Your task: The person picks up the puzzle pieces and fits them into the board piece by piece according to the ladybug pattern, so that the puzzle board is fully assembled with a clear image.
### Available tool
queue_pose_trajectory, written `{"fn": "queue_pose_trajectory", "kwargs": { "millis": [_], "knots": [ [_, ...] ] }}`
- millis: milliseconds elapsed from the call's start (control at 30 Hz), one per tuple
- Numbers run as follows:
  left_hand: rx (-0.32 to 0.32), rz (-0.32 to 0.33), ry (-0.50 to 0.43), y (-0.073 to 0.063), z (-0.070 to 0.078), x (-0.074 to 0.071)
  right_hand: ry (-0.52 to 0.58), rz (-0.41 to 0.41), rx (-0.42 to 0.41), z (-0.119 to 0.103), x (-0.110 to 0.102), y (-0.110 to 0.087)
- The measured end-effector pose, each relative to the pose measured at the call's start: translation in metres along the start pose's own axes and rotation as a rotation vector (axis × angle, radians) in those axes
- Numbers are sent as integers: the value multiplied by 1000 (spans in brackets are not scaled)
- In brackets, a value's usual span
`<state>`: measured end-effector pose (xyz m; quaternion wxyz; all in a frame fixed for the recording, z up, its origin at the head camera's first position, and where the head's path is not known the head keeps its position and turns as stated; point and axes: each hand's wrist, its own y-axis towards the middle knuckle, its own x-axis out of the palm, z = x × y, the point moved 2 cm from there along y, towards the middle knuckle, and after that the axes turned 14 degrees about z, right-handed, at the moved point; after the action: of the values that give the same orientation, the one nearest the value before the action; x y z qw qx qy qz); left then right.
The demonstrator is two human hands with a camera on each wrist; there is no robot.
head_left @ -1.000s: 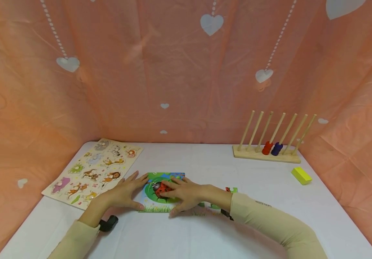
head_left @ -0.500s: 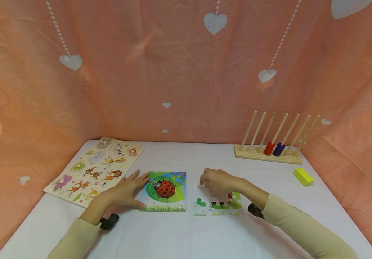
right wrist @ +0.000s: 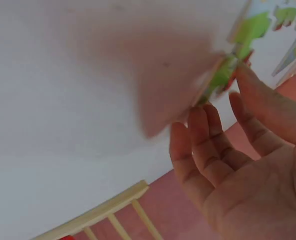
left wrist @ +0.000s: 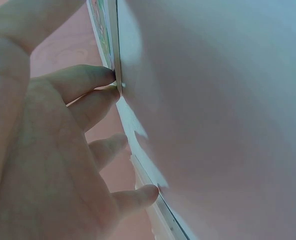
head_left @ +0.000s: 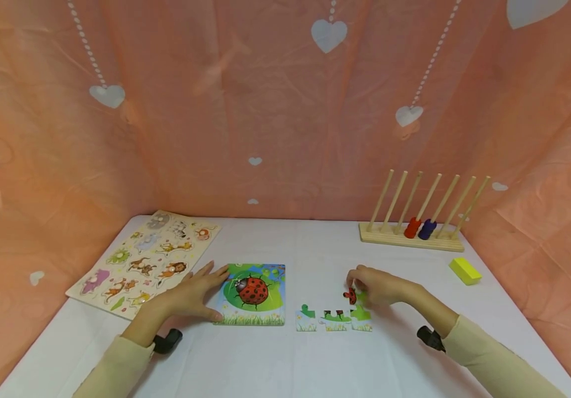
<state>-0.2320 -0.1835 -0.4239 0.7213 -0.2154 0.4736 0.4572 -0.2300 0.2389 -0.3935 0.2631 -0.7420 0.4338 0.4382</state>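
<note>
A square ladybug picture board (head_left: 253, 293) lies in the middle of the table. My left hand (head_left: 190, 296) rests with spread fingers at its left side, fingertip at the upper corner and thumb at the lower one. In the left wrist view, two fingertips (left wrist: 115, 80) touch the board's edge. To the right, my right hand (head_left: 377, 284) pinches a green and red jigsaw piece (right wrist: 221, 75) between thumb and fingers, at the top of a short row. That row holds a left piece (head_left: 306, 322), a middle piece (head_left: 336, 321) and a right piece (head_left: 362, 320) with grass along the bottom.
An animal peg puzzle board (head_left: 136, 265) lies at the back left. At the back right stands a wooden rod rack (head_left: 411, 237) with a red bead stack (head_left: 412, 228) and a dark blue one (head_left: 427, 229). A yellow block (head_left: 465, 271) lies in front of it.
My right hand has gone from the ladybug board rightward, over the loose pieces, and has taken hold of the upper right jigsaw piece. My left hand has stayed at the board's left side.
</note>
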Motion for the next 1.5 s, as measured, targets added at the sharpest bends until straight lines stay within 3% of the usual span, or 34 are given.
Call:
{"fn": "queue_pose_trajectory", "kwargs": {
  "millis": [333, 800, 967, 1100, 1267, 1500],
  "knots": [
    [-5, -3, 7, 0, -2, 2, 38, 98, -26, 12, 9, -7],
    [-1, 0, 7, 0, 1, -1, 103, 115, -59, 13, 6, -8],
    [0, 2, -1, 0, 0, -1, 75, 163, -87, 15, 6, -6],
    [0, 2, -7, 1, 1, 0, 56, 213, -102, 16, 6, -3],
    [-4, -3, -8, 1, 1, 0, 112, 251, -126, 15, 5, 5],
    [-3, 1, -6, 0, 3, -2, 202, 247, -180, -4, 13, 34]
  ]
}}
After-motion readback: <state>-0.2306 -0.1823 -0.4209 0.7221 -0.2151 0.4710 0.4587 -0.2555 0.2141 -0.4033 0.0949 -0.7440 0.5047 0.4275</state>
